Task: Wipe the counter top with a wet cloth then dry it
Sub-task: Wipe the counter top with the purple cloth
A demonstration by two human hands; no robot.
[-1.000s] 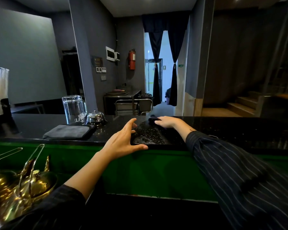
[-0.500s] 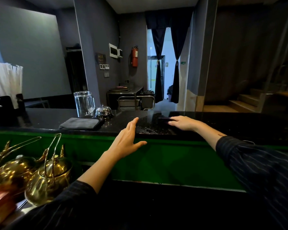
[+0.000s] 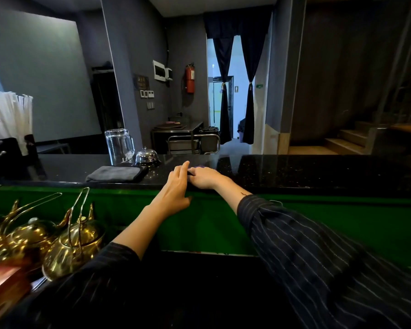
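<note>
Pressing palm-down on the black surface (image 3: 294, 172), the right hand (image 3: 205, 178) covers nearly all of the dark cloth (image 3: 200, 166), and only an edge of it shows beyond the knuckles. Its fingers lie flat, with the tips hidden behind the left hand (image 3: 176, 187), which is open with straight fingers and raised over the near edge of the surface. Well to the left a folded grey cloth (image 3: 115, 173) lies flat, with a glass jug (image 3: 119, 146) and a bell (image 3: 146, 156) just behind it, and brass teapots (image 3: 74, 241) stand lower down.
</note>
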